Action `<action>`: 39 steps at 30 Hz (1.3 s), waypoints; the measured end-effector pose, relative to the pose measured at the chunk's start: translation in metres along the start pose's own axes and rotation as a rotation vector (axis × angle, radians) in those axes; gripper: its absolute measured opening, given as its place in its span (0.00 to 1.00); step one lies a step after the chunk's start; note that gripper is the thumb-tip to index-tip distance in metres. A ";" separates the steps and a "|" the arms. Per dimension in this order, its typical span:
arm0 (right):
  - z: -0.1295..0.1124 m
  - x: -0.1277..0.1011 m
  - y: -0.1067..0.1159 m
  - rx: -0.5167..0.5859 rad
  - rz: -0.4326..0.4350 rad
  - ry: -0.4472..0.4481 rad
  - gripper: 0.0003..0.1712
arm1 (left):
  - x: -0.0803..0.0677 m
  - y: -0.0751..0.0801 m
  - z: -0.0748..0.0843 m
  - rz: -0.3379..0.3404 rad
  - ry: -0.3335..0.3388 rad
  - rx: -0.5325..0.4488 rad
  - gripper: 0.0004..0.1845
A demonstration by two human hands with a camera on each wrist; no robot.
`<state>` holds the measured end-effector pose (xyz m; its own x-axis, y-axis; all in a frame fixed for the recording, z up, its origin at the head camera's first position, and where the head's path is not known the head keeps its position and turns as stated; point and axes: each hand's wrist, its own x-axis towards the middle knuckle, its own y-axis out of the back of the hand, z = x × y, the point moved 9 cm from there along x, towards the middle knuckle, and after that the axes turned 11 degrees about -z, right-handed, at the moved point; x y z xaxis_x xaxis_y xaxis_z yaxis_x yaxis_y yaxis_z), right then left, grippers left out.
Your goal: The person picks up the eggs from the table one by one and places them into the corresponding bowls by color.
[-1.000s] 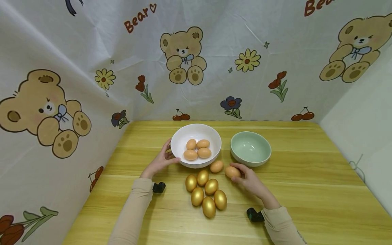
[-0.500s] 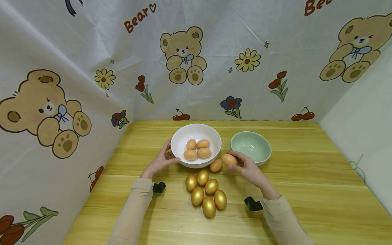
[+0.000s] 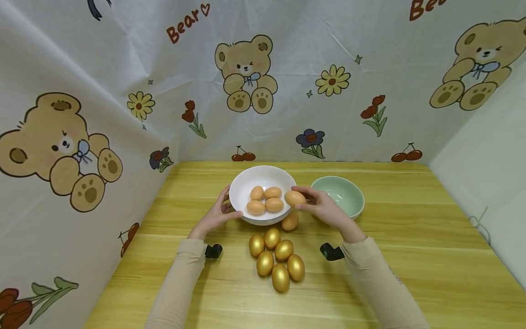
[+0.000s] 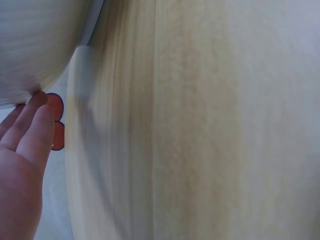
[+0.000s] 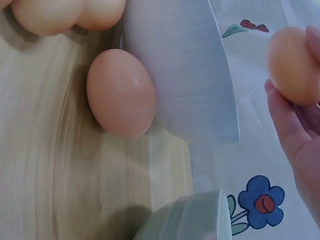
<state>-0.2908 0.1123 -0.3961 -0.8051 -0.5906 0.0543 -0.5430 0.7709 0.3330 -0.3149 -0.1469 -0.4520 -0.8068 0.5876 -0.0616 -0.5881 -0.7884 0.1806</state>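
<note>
In the head view, my right hand [image 3: 328, 209] pinches a brown egg [image 3: 294, 198] between thumb and fingers. It holds the egg at the right rim of the white bowl [image 3: 240, 183], above the table; the right wrist view shows this egg [image 5: 294, 65] too. Several brown eggs [image 3: 255, 207] lie inside that bowl. My left hand [image 3: 213, 218] rests against the bowl's left side, fingers spread, thumb at the front rim. The left wrist view shows its straight fingers [image 4: 37, 137] touching the outer wall. Another brown egg [image 5: 121, 94] lies on the table against the bowl.
Several golden eggs [image 3: 281, 277] lie clustered on the wooden table [image 3: 230, 297] in front of the white bowl. A green bowl [image 3: 349, 201] stands to its right, partly behind my right hand. A printed cloth [image 3: 283, 137] hangs behind the table.
My right hand has lifted the brown egg from the table and carried it up and left to the white bowl's rim. The left hand has stayed in place.
</note>
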 end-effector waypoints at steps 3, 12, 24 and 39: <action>0.003 0.008 0.000 0.034 -0.018 -0.044 0.32 | 0.000 0.000 0.000 -0.004 -0.004 -0.001 0.53; 0.009 0.035 -0.009 0.127 -0.055 -0.074 0.30 | 0.000 0.000 0.000 -0.006 -0.004 -0.007 0.53; 0.012 0.062 -0.031 0.080 -0.217 -0.133 0.28 | 0.008 0.009 -0.025 0.029 -0.017 0.013 0.53; 0.016 0.077 -0.051 0.027 -0.456 -0.185 0.27 | 0.008 0.009 -0.027 0.027 -0.011 -0.002 0.53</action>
<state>-0.3292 0.0310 -0.4238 -0.5113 -0.8189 -0.2606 -0.8542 0.4509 0.2590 -0.3283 -0.1541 -0.4771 -0.8216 0.5682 -0.0459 -0.5663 -0.8042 0.1803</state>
